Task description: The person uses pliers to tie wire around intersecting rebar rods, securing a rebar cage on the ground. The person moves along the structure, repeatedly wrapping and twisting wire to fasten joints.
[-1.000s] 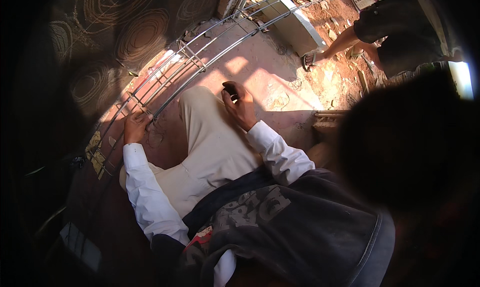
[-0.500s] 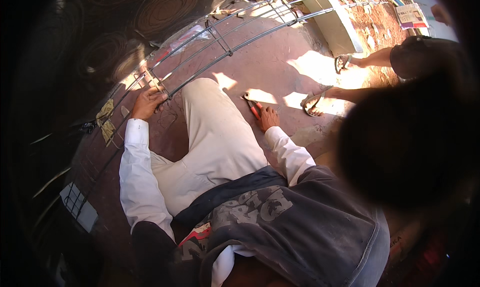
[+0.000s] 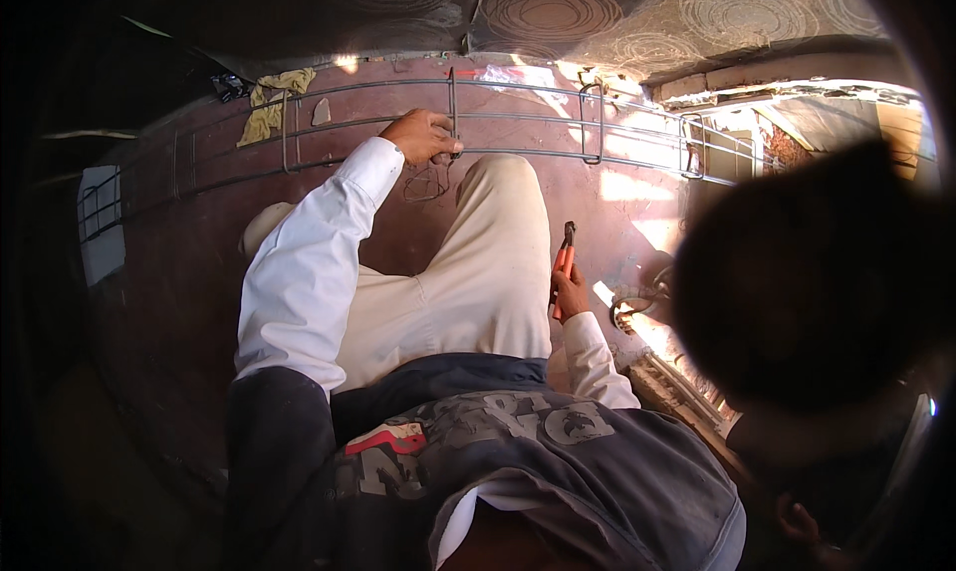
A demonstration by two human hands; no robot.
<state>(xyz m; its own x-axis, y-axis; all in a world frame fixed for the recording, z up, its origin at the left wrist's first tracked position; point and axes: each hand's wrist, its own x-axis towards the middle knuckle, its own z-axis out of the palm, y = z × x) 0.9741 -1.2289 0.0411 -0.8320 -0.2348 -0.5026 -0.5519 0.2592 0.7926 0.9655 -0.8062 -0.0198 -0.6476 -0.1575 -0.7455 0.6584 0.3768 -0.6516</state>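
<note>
A long cage of steel rebar [image 3: 525, 154], with square stirrups across its rods, spans the view in front of me. My left hand [image 3: 423, 138] is closed on it, fingers pinching the near rod where a stirrup [image 3: 453, 103] meets it. Thin loops of loose wire [image 3: 426, 185] hang just below those fingers. To the right of my bent knee, my right hand [image 3: 571, 294] grips a pair of pincers [image 3: 568, 247] by the red-orange handles. The pincers' dark jaws point away from me, apart from the cage.
A yellow cloth [image 3: 264, 108] lies by the cage's left part, with a pale shard [image 3: 321, 112] beside it. Clear plastic [image 3: 518, 77] is beyond the rods. A white slab [image 3: 101, 225] sits far left. Another person's sandalled foot [image 3: 625, 315] is right of the pincers.
My view has turned, so the cage now runs level across instead of slanting. My left hand stays at the cage. The pincers remain in my right hand, their jaws now pointing more straight ahead.
</note>
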